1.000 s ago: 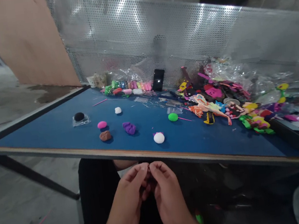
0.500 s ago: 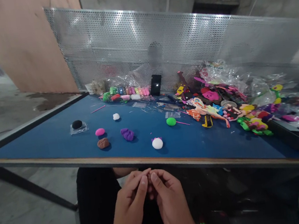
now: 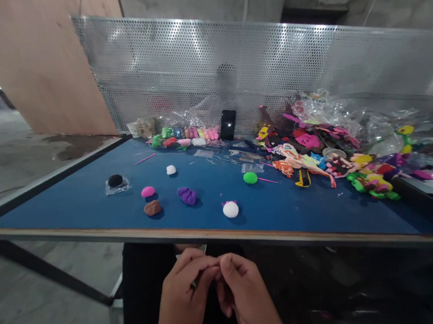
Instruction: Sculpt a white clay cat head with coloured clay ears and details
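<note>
Together, my left fingers [image 3: 209, 269] and right fingers [image 3: 232, 266] pinch at the tips below the table's near edge [image 3: 225, 233]; whether they grip anything, I can't tell.

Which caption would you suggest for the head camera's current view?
Two hands meet fingertip to fingertip below a blue table dotted with colourful clay lumps.

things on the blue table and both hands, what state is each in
left hand: fingers bent, fingertips meeting the other hand's
right hand: fingers bent, any held item hidden
black clay: rounded, on clear plastic
purple clay: lumpy, uneven
pink clay: smooth, oval
green clay: oval, pink stick beside it
phone: propped upright, leaning back
</note>
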`<control>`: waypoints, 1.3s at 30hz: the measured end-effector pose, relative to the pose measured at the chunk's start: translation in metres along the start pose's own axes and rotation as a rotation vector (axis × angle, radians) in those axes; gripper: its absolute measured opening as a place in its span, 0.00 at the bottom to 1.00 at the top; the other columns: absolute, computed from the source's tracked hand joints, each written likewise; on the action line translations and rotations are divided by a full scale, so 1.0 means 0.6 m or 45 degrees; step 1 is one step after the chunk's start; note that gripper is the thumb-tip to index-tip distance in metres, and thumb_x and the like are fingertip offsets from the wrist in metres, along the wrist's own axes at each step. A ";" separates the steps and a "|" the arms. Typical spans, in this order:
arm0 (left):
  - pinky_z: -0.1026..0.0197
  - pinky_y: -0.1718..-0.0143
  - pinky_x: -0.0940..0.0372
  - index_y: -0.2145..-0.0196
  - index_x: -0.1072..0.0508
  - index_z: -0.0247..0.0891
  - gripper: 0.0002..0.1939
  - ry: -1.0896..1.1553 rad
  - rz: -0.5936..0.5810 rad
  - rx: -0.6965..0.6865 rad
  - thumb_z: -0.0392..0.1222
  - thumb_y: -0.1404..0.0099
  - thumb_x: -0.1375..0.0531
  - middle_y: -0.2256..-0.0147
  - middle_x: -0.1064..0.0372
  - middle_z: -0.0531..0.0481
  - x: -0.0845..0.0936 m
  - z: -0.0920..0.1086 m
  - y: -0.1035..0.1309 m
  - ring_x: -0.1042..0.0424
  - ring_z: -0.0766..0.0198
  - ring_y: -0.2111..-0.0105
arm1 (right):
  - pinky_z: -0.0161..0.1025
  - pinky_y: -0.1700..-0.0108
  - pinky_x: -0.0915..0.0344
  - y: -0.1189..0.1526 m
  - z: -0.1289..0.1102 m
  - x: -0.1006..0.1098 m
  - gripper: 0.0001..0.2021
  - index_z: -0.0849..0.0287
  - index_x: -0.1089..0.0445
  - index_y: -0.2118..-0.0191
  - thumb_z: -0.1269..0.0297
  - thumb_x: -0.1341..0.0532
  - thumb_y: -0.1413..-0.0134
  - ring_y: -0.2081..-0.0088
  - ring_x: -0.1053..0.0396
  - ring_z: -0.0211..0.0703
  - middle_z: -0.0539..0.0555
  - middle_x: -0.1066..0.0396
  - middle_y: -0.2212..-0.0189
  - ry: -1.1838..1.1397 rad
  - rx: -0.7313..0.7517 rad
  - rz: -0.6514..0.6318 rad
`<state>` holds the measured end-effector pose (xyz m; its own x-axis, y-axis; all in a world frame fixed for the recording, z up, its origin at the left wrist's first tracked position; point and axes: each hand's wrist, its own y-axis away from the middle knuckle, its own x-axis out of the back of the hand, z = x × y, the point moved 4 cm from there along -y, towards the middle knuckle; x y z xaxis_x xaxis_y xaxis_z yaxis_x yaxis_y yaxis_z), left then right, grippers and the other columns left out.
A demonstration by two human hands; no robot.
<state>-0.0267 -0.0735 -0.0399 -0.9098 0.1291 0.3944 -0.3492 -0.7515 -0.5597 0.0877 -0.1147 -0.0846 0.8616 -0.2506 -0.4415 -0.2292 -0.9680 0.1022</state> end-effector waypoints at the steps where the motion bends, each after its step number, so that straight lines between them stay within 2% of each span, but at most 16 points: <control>1: 0.73 0.66 0.32 0.62 0.20 0.45 0.08 -0.030 0.010 -0.047 0.36 0.34 0.38 0.68 0.28 0.56 0.005 0.000 0.000 0.26 0.71 0.69 | 0.27 0.86 0.55 0.000 -0.002 -0.002 0.25 0.62 0.31 0.73 0.40 0.35 0.48 0.87 0.49 0.27 0.44 0.41 0.87 -0.015 -0.037 -0.051; 5: 0.73 0.66 0.32 0.62 0.21 0.43 0.07 -0.113 0.029 -0.298 0.35 0.33 0.39 0.68 0.27 0.54 0.018 0.007 0.001 0.26 0.71 0.70 | 0.27 0.87 0.52 0.004 -0.007 -0.001 0.24 0.64 0.29 0.73 0.43 0.30 0.55 0.86 0.45 0.29 0.47 0.37 0.85 -0.095 -0.222 -0.157; 8: 0.72 0.64 0.31 0.54 0.22 0.41 0.11 -0.125 0.015 -0.405 0.34 0.32 0.41 0.65 0.26 0.51 0.018 0.012 0.003 0.26 0.69 0.67 | 0.27 0.87 0.53 0.005 -0.014 0.005 0.23 0.65 0.28 0.74 0.46 0.29 0.54 0.87 0.46 0.28 0.47 0.37 0.86 -0.104 -0.206 -0.173; 11: 0.70 0.62 0.30 0.48 0.25 0.44 0.16 -0.062 -0.142 -0.414 0.34 0.31 0.43 0.62 0.28 0.49 0.005 0.014 0.003 0.26 0.67 0.63 | 0.26 0.87 0.53 0.005 -0.019 0.011 0.23 0.64 0.28 0.74 0.47 0.26 0.58 0.88 0.48 0.26 0.45 0.38 0.87 -0.118 -0.143 -0.176; 14: 0.67 0.60 0.29 0.42 0.29 0.49 0.19 0.021 -0.290 -0.396 0.38 0.28 0.46 0.59 0.30 0.48 -0.010 0.014 0.003 0.27 0.65 0.60 | 0.25 0.87 0.50 0.007 -0.020 0.013 0.26 0.64 0.28 0.71 0.44 0.25 0.62 0.88 0.46 0.26 0.45 0.37 0.86 -0.139 -0.128 -0.204; 18: 0.62 0.54 0.29 0.36 0.36 0.47 0.23 -0.167 -0.371 -0.459 0.40 0.28 0.47 0.50 0.32 0.43 -0.019 0.011 0.001 0.29 0.60 0.54 | 0.27 0.86 0.43 0.011 -0.029 0.016 0.25 0.67 0.25 0.67 0.43 0.32 0.51 0.83 0.36 0.33 0.51 0.32 0.82 -0.068 -0.078 -0.235; 20: 0.58 0.49 0.31 0.34 0.41 0.45 0.27 -0.323 -0.354 -0.521 0.39 0.29 0.45 0.47 0.33 0.42 -0.019 0.012 -0.001 0.31 0.57 0.51 | 0.28 0.83 0.39 0.013 -0.039 0.023 0.22 0.67 0.23 0.63 0.47 0.33 0.46 0.79 0.32 0.37 0.54 0.30 0.79 0.023 -0.002 -0.151; 22: 0.59 0.47 0.33 0.33 0.43 0.42 0.29 -0.394 -0.302 -0.519 0.37 0.30 0.44 0.47 0.33 0.42 -0.015 0.011 -0.002 0.31 0.58 0.49 | 0.30 0.81 0.37 0.014 -0.049 0.031 0.20 0.65 0.22 0.59 0.50 0.34 0.44 0.76 0.32 0.37 0.56 0.27 0.74 0.132 0.105 -0.039; 24: 0.62 0.48 0.33 0.34 0.42 0.43 0.28 -0.397 -0.270 -0.488 0.34 0.30 0.45 0.48 0.32 0.43 -0.013 0.010 -0.001 0.31 0.61 0.50 | 0.32 0.77 0.35 0.014 -0.054 0.033 0.19 0.64 0.23 0.56 0.51 0.35 0.42 0.76 0.33 0.35 0.57 0.25 0.69 0.217 0.171 -0.013; 27: 0.63 0.50 0.31 0.39 0.34 0.46 0.23 -0.362 -0.277 -0.491 0.34 0.30 0.44 0.48 0.33 0.44 -0.014 0.008 0.006 0.30 0.61 0.50 | 0.36 0.72 0.32 0.013 -0.055 0.029 0.19 0.61 0.26 0.52 0.51 0.35 0.42 0.75 0.32 0.36 0.57 0.24 0.65 0.185 0.181 -0.058; 29: 0.63 0.51 0.30 0.42 0.30 0.46 0.21 -0.330 -0.250 -0.467 0.33 0.31 0.45 0.48 0.33 0.44 -0.014 0.005 0.009 0.29 0.61 0.51 | 0.37 0.70 0.31 0.012 -0.056 0.028 0.19 0.59 0.28 0.54 0.51 0.32 0.45 0.75 0.30 0.38 0.55 0.23 0.67 0.149 0.175 -0.036; 31: 0.64 0.53 0.29 0.44 0.29 0.46 0.20 -0.269 -0.191 -0.426 0.33 0.31 0.45 0.49 0.32 0.44 -0.013 0.004 0.010 0.28 0.61 0.52 | 0.37 0.70 0.32 0.011 -0.058 0.028 0.17 0.61 0.27 0.61 0.51 0.30 0.48 0.75 0.30 0.38 0.54 0.25 0.72 0.194 0.163 -0.007; 34: 0.65 0.52 0.29 0.44 0.29 0.47 0.20 -0.152 -0.136 -0.336 0.34 0.32 0.44 0.51 0.31 0.45 -0.010 0.005 0.006 0.27 0.62 0.53 | 0.34 0.75 0.35 0.009 -0.059 0.032 0.19 0.62 0.29 0.70 0.49 0.29 0.52 0.79 0.34 0.36 0.51 0.29 0.79 0.271 0.133 0.044; 36: 0.65 0.52 0.29 0.45 0.29 0.47 0.19 -0.063 -0.184 -0.292 0.34 0.32 0.43 0.53 0.29 0.46 -0.011 0.010 0.001 0.26 0.62 0.54 | 0.32 0.80 0.41 0.008 -0.055 0.035 0.22 0.61 0.31 0.73 0.44 0.32 0.51 0.83 0.38 0.34 0.49 0.33 0.84 0.296 0.131 0.048; 39: 0.65 0.57 0.28 0.48 0.25 0.46 0.16 0.084 -0.347 -0.257 0.36 0.31 0.43 0.58 0.27 0.47 -0.017 0.018 -0.006 0.25 0.63 0.59 | 0.31 0.83 0.49 0.009 -0.048 0.035 0.27 0.60 0.33 0.75 0.37 0.38 0.47 0.85 0.42 0.33 0.48 0.37 0.87 0.370 0.173 -0.031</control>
<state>-0.0138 -0.0793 -0.0337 -0.7873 0.3540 0.5048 -0.6126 -0.5414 -0.5758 0.1173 -0.1255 -0.0676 0.9564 -0.2395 -0.1672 -0.2484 -0.9681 -0.0336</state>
